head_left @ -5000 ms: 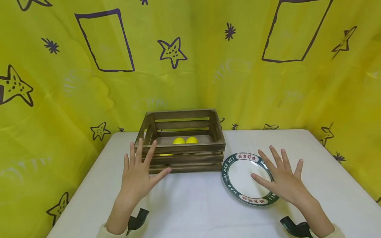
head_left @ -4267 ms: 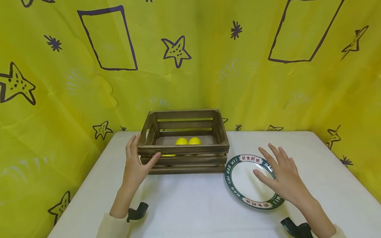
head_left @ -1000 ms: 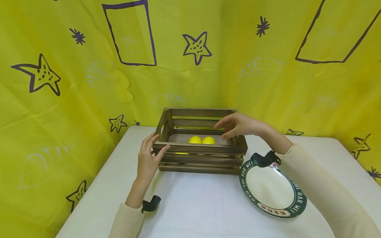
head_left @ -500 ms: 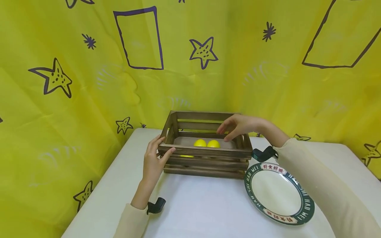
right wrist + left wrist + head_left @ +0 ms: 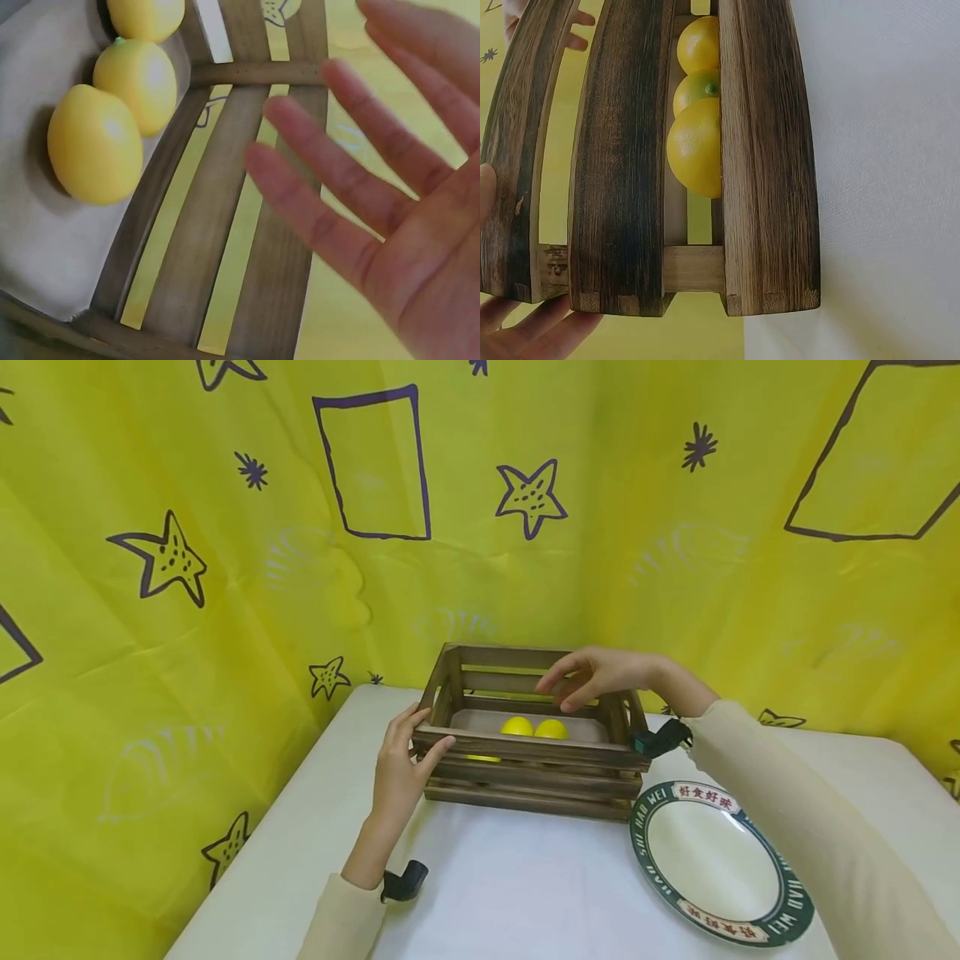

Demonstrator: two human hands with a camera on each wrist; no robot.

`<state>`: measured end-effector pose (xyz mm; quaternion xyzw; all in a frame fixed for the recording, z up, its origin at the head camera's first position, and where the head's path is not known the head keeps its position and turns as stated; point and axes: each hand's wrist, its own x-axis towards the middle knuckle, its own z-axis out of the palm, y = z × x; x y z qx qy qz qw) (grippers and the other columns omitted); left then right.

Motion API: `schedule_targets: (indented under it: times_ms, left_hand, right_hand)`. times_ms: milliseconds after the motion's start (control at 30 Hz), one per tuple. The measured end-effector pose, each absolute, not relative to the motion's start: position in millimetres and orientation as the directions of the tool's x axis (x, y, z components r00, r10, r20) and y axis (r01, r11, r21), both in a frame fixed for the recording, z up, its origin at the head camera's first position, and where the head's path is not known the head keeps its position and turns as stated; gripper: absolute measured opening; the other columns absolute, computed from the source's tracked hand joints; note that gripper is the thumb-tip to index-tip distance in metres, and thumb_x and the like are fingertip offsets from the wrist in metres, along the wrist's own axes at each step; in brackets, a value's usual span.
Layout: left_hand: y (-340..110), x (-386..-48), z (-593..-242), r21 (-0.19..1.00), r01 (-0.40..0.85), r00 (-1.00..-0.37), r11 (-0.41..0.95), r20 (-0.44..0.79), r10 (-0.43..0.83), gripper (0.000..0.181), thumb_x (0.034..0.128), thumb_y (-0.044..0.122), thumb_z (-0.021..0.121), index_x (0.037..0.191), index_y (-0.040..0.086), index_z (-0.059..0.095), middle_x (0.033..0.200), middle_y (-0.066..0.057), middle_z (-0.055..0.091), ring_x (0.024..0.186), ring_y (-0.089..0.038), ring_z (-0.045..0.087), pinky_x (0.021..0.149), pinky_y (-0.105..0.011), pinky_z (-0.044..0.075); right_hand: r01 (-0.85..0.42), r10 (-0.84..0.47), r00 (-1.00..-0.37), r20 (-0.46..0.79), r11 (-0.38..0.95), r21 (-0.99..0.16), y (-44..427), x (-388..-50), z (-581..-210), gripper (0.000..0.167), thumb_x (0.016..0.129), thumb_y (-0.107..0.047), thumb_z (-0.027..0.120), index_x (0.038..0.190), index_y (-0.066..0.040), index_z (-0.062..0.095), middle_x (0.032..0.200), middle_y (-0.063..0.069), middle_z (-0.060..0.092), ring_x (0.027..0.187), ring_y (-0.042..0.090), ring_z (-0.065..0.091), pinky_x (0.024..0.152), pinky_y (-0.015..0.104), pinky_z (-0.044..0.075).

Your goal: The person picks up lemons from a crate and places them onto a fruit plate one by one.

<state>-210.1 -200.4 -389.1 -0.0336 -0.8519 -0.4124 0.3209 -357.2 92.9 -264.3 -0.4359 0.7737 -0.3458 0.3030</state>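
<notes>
A slatted wooden crate [image 5: 540, 777] holds three yellow lemons, seen as lemon [image 5: 95, 144], lemon [image 5: 136, 84] and lemon [image 5: 147, 15] in the right wrist view. My left hand [image 5: 401, 768] grips the crate's front left corner, thumb on the front and fingers round the left end; in the left wrist view its fingers [image 5: 544, 330] reach round the slats. Above the crate's right half hovers my right hand [image 5: 611, 672], fingers relaxed and apart, holding nothing. In the right wrist view this hand [image 5: 390, 180] is beside the lemons, not touching them.
A white plate with a green patterned rim [image 5: 656, 872] lies right of the crate, under the right forearm and partly hidden by the sleeve. The table [image 5: 487, 893] has a white cover. A yellow curtain [image 5: 465, 577] with drawn stars hangs behind.
My left hand has gone from spread above the table to gripping the crate's corner. My right hand has moved from over the plate to above the crate. The head view has shifted.
</notes>
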Motion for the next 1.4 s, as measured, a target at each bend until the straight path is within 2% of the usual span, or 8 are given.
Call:
schedule_targets:
  times_ms: [133, 433, 733, 867, 1067, 1267, 1400]
  left_hand:
    - [-201.2, -210.9, -389.3, 0.681, 0.323, -0.788, 0.658, 0.578, -0.212, 0.057, 0.0849, 0.028, 0.077, 0.133, 0.005, 0.057, 0.143, -0.015, 0.048, 0.127, -0.037, 0.051, 0.082, -0.049, 0.055]
    - [-198.9, -213.1, -389.9, 0.686, 0.320, -0.790, 0.653, 0.574, -0.216, 0.057, 0.0850, 0.029, 0.076, 0.132, 0.004, 0.057, 0.143, -0.015, 0.048, 0.127, -0.037, 0.051, 0.082, -0.049, 0.055]
    - [-198.0, -212.6, -391.2, 0.671, 0.317, -0.775, 0.670, 0.590, -0.225, 0.057, 0.0832, 0.027, 0.078, 0.130, 0.003, 0.058, 0.141, -0.015, 0.049, 0.126, -0.036, 0.053, 0.083, -0.047, 0.055]
    - [-198.3, -213.1, -390.3, 0.666, 0.324, -0.773, 0.672, 0.596, -0.218, 0.056, 0.0836, 0.028, 0.078, 0.130, 0.003, 0.058, 0.141, -0.014, 0.049, 0.126, -0.036, 0.053, 0.084, -0.047, 0.055]
    - [-197.5, -213.7, -387.8, 0.660, 0.327, -0.772, 0.677, 0.599, -0.212, 0.057, 0.0837, 0.028, 0.077, 0.131, 0.003, 0.058, 0.142, -0.015, 0.049, 0.127, -0.035, 0.052, 0.085, -0.046, 0.055]
    - [-197.1, -215.9, -389.6, 0.656, 0.328, -0.772, 0.680, 0.601, -0.207, 0.056, 0.0845, 0.029, 0.076, 0.131, 0.003, 0.058, 0.142, -0.015, 0.049, 0.126, -0.036, 0.053, 0.083, -0.044, 0.056]
    - [-198.9, -214.2, -390.5, 0.657, 0.309, -0.776, 0.687, 0.592, -0.217, 0.056, 0.0844, 0.029, 0.076, 0.131, 0.004, 0.058, 0.142, -0.014, 0.049, 0.126, -0.035, 0.052, 0.083, -0.044, 0.056]
  right_hand:
    - [-0.470, -0.905, -0.394, -0.159, 0.347, -0.812, 85.5, -363.2, -263.1, 0.048, 0.089, -0.008, 0.071, 0.132, 0.005, 0.055, 0.136, 0.018, 0.055, 0.127, 0.032, 0.053, 0.097, 0.034, 0.050]
    - [-0.456, -0.893, -0.405, -0.196, 0.383, -0.803, 66.0, -375.3, -263.1, 0.046, 0.088, -0.005, 0.071, 0.131, 0.002, 0.057, 0.136, 0.017, 0.056, 0.130, 0.037, 0.049, 0.098, 0.036, 0.049]
    - [-0.472, -0.900, -0.378, -0.215, 0.388, -0.792, 44.2, -394.9, -277.1, 0.046, 0.087, -0.003, 0.072, 0.130, 0.004, 0.057, 0.137, 0.019, 0.054, 0.127, 0.037, 0.051, 0.098, 0.037, 0.049]
    - [-0.480, -0.896, -0.376, -0.237, 0.407, -0.777, 36.7, -401.7, -283.9, 0.050, 0.086, -0.001, 0.072, 0.132, 0.004, 0.055, 0.140, 0.021, 0.052, 0.131, 0.041, 0.046, 0.103, 0.044, 0.044]
    - [-0.413, -0.882, -0.358, -0.306, 0.443, -0.796, 27.8, -406.9, -297.9, 0.053, 0.086, 0.001, 0.070, 0.136, 0.001, 0.052, 0.148, 0.023, 0.042, 0.140, 0.044, 0.032, 0.111, 0.055, 0.031]
    - [-0.576, -0.909, -0.292, -0.297, 0.415, -0.704, 19.3, -414.6, -310.7, 0.053, 0.088, -0.005, 0.070, 0.137, 0.004, 0.050, 0.146, 0.021, 0.044, 0.137, 0.047, 0.034, 0.108, 0.060, 0.032]
    - [-0.616, -0.899, -0.264, -0.351, 0.436, -0.656, 13.4, -415.4, -317.6, 0.059, 0.087, -0.010, 0.073, 0.139, 0.001, 0.049, 0.149, 0.018, 0.042, 0.139, 0.049, 0.029, 0.110, 0.063, 0.026]
